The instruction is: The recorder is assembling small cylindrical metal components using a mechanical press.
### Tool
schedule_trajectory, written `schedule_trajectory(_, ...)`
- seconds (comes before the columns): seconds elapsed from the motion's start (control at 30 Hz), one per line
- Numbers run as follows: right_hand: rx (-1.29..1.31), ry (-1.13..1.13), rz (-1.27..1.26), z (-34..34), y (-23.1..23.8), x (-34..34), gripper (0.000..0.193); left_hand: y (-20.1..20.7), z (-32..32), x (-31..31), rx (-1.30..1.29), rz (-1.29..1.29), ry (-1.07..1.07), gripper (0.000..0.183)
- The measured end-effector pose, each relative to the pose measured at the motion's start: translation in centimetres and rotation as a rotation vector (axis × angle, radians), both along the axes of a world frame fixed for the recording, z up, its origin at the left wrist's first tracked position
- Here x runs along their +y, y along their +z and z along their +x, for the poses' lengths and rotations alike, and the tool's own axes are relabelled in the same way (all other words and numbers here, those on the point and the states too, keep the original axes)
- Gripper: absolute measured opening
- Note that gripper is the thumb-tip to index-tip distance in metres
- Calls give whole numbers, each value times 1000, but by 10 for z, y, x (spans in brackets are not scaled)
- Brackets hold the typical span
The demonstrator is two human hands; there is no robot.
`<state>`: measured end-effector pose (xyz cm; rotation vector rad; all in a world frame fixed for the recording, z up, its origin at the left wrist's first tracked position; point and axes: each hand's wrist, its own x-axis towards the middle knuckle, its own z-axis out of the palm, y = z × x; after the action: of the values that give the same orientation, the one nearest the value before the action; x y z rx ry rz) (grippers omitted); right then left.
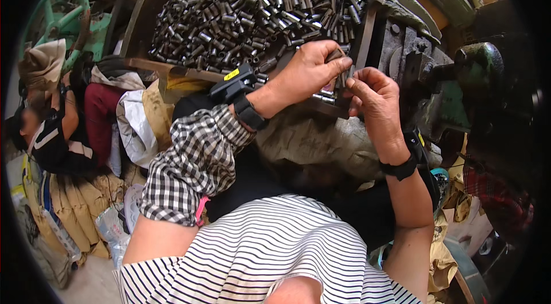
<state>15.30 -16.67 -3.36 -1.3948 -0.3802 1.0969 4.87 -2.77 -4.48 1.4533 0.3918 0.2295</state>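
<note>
Many small shiny metal tubes lie heaped in a wooden tray in front of me. Over its near right corner, my left hand is closed, with what look like metal tubes between thumb and fingers. Just right of it, my right hand pinches a small metal tube, its fingertips close to the left thumb. A few more metal tubes show in the corner beneath the hands. Both wrists wear black straps with small devices, and a checked sleeve covers my left forearm.
A dark, greasy machine stands close on the right. A grey cloth hangs below the tray. At the left are a green handwheel, another person and stacked brown sacks.
</note>
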Motion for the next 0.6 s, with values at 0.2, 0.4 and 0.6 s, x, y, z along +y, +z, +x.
schedule_trajectory(0.2,-102,17,21,-1,-8,-2,13,-11,1,-2,-29,161,-16,17)
schedule_trajectory(0.4,-980,-44,107,-6,31,3,10,-7,-10,40,-108,-295,302,18)
schedule_trajectory(0.6,-1432,-405,408,-20,61,17,15,-9,-16,51,-143,-455,478,15)
